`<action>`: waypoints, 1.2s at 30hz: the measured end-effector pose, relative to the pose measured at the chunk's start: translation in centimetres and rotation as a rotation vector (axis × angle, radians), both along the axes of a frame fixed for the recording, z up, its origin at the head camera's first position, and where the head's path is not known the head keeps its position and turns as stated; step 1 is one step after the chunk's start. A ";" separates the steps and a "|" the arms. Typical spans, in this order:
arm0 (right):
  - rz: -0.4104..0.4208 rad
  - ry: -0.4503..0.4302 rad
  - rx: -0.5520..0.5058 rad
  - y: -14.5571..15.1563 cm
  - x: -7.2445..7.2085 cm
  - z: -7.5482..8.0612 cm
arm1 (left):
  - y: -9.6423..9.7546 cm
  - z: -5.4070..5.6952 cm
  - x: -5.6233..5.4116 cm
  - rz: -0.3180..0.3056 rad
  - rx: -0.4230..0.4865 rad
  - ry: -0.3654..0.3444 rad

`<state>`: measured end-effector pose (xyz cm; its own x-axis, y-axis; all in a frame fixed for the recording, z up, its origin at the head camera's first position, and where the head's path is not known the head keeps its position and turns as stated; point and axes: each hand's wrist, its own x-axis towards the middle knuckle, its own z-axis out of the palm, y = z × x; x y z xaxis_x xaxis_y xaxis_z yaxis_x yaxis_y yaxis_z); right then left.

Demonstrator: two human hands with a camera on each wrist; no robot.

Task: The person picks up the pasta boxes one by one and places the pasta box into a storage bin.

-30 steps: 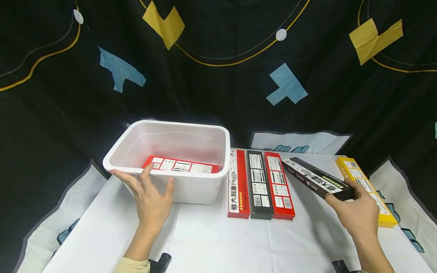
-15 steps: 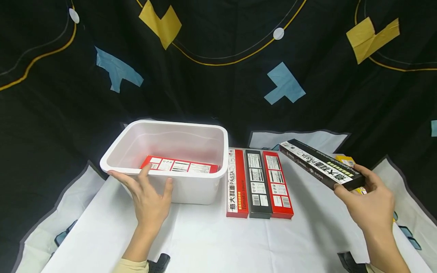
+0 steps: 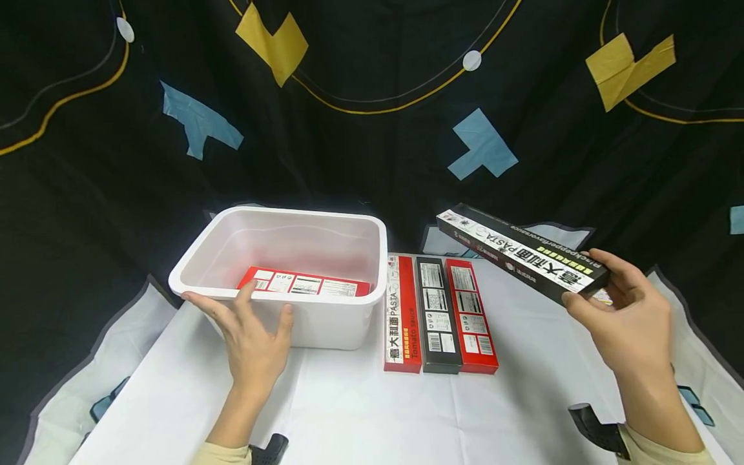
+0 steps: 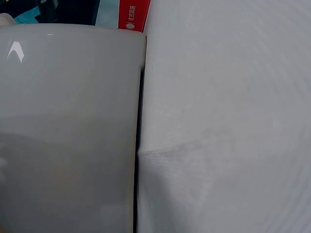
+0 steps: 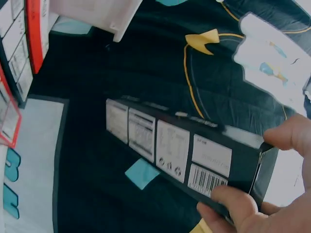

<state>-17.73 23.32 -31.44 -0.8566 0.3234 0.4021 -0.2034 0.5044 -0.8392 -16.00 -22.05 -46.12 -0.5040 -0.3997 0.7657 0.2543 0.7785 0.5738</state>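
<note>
My right hand (image 3: pixel 633 310) pinches a black pasta box (image 3: pixel 517 248) by its near end, thumb on one side and fingers on the other. The box hangs tilted above the table's right side, far end raised. In the right wrist view its label panels and barcode face the camera. My left hand (image 3: pixel 256 342) rests spread at the front rim of a white plastic bin (image 3: pixel 331 323), one fingertip over the rim and the thumb against the outer wall. Inside the bin lies a red pasta box (image 3: pixel 308 283), its lower part hidden by the front wall.
Right of the bin, a red pasta box (image 3: pixel 402 323), a dark pasta box (image 3: pixel 438 316) and another red box (image 3: pixel 472 316) lie side by side on the white table (image 3: pixel 372 413). A yellow box is almost wholly hidden behind my right hand. A black curtain (image 3: pixel 372 168) hangs behind.
My right hand has lifted the black pasta box off the table's right side, and its far end has swung up and left. The left hand stays at the bin's rim.
</note>
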 end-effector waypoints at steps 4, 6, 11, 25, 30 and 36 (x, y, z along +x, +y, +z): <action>0.153 0.050 -0.105 -0.8 -0.4 0.7 | -0.1 -0.1 0.0 0.005 -0.002 0.006; 0.228 0.080 -0.155 -1.2 -0.6 1.0 | -0.1 -0.2 -0.1 0.008 -0.008 0.009; 0.355 0.138 -0.195 -2.4 -1.2 1.3 | -0.1 -0.3 -0.1 0.013 -0.022 0.017; 0.640 0.194 -0.250 -6.3 -4.2 2.2 | -0.1 -0.3 0.0 0.011 -0.009 0.008; 0.712 0.154 -0.252 -8.0 -5.6 2.0 | -0.1 -0.2 0.0 0.013 -0.011 0.007; 0.771 0.112 -0.239 -10.2 -7.2 1.4 | 0.0 -0.3 -0.1 0.026 -0.015 0.007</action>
